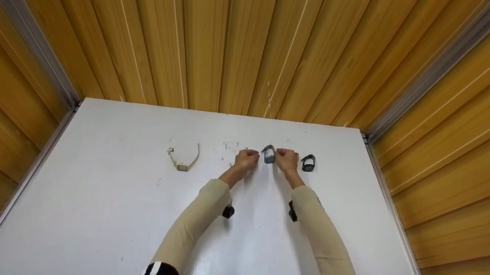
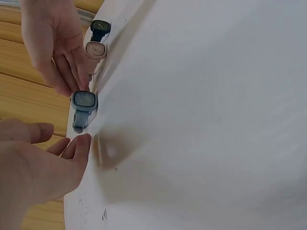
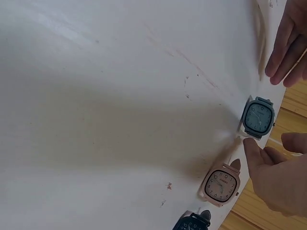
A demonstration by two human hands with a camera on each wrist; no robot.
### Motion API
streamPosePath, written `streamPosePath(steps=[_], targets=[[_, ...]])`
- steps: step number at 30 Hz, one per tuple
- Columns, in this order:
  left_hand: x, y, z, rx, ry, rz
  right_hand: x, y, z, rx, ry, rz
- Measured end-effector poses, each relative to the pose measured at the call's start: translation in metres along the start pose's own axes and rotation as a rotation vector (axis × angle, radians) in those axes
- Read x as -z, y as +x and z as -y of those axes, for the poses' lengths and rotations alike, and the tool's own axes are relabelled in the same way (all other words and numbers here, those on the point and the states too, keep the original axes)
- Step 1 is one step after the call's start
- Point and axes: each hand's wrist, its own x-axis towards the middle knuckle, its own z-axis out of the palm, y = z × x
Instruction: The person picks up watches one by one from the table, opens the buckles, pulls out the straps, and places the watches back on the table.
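The white worktop [image 1: 87, 212] is bounded on the left, far and right sides by wood-patterned panels [image 1: 248, 45]. At left, a cream watch [image 1: 182, 167] lies with its strap unfastened, the two ends spread towards the far edge. Right of it, dark marks [image 1: 230, 145] speckle the surface just beyond the left hand [image 1: 246, 159]. The blue-grey watch [image 1: 269, 159] stands between the two hands on the far part of the worktop, its strap bent into a loop. Farther right comes the right hand [image 1: 287, 160], which largely hides the pink watch [image 3: 221, 186] from the head view; the right wrist view shows it close beside that hand, between the blue-grey and black watches. The black watch [image 1: 308, 166], also looped, is the rightmost. Beige sleeves [image 1: 215, 192] reach in from the near side, each with a dark device [image 1: 228, 211] at the wrist.

Left hand: the fingers [image 2: 83, 145] are gently bent, thumb parted from them, grasping nothing, their tips near the blue-grey watch but apart from it. Right hand: the fingers [image 3: 253, 152] are loosely bent, thumb likewise parted; the index tip lies at the watch's edge, and contact cannot be told.
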Motion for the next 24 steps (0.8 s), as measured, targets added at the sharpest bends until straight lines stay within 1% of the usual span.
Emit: streamPosePath(steps=[2,5,9,11,13,16,19,22,24], targets=[[-0.007,0.0,0.002,0.007,0.029,-0.01,-0.002,-0.003,-0.001,-0.011,-0.016,0.002],[-0.013,-0.001,0.003,0.0,0.062,-0.04,-0.005,-0.006,-0.001,-0.011,-0.026,0.009],[-0.014,-0.005,0.002,-0.043,0.091,-0.065,-0.005,-0.005,-0.002,0.01,-0.032,-0.008],[-0.011,-0.008,0.004,-0.058,0.11,-0.076,-0.009,-0.007,-0.003,0.006,-0.02,-0.01],[-0.008,-0.011,0.006,-0.064,0.129,-0.093,-0.012,-0.009,-0.005,-0.009,0.029,0.008],[-0.004,-0.015,0.007,-0.054,0.145,-0.124,-0.015,-0.013,-0.006,-0.046,0.163,0.074],[-0.001,-0.019,0.009,-0.03,0.153,-0.15,-0.018,-0.017,-0.005,-0.087,0.28,0.136],[0.003,-0.019,0.01,-0.008,0.141,-0.17,-0.022,-0.02,-0.001,-0.103,0.321,0.159],[0.005,-0.019,0.011,-0.014,0.112,-0.188,-0.025,-0.022,0.002,-0.108,0.343,0.156]])
